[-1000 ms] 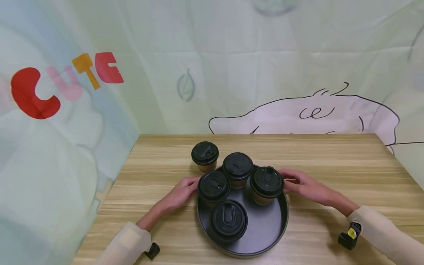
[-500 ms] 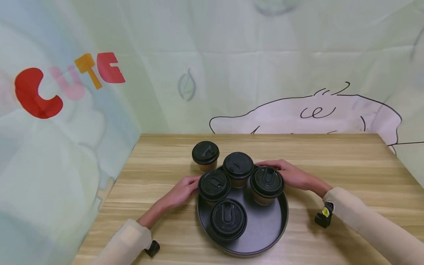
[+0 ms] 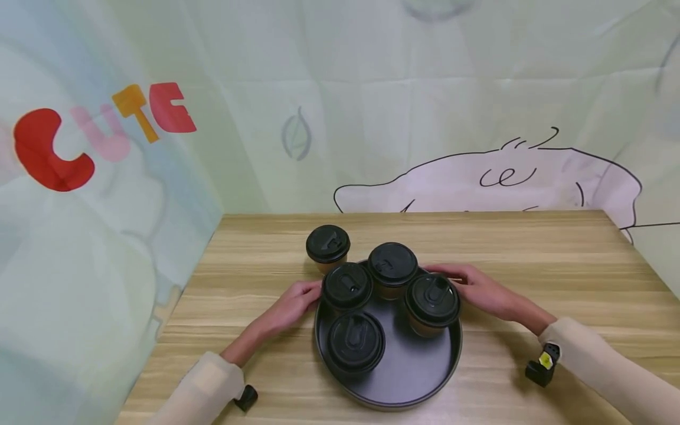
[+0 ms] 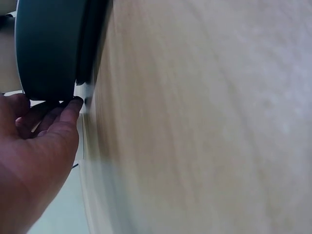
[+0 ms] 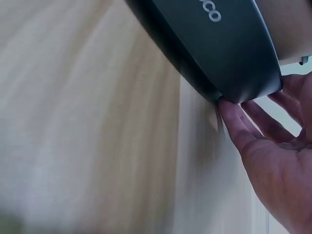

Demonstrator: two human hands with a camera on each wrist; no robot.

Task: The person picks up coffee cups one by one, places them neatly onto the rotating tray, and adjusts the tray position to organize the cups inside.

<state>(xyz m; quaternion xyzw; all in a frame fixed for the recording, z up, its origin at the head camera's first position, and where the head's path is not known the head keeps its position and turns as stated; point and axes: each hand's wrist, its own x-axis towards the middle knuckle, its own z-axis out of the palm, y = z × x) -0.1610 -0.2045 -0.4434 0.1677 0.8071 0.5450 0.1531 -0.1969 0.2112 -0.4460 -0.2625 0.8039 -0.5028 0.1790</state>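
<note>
A dark grey round tray (image 3: 411, 369) with a raised rim rests on the table. On it stand several brown paper coffee cups with black lids: a left cup (image 3: 347, 285), a back cup (image 3: 393, 263), a right cup (image 3: 432, 299) and a front cup (image 3: 356, 342). My left hand (image 3: 291, 304) holds the tray's left outer wall with bent fingers, fingertips (image 4: 73, 107) at the wall. On the right side, my right hand (image 3: 489, 295) grips the tray wall (image 5: 219, 53), which bears pale lettering. Some right-hand fingers are hidden behind the right cup in the head view.
Another lidded coffee cup (image 3: 327, 245) stands on the wooden table (image 3: 255, 248), just behind the tray's left side. A printed cloth backdrop (image 3: 372, 106) hangs behind and to the left of the table.
My right hand shifted inward along the rim, then back outward. The tray has turned clockwise seen from above, carrying its cups round. My left hand stays at the left wall.
</note>
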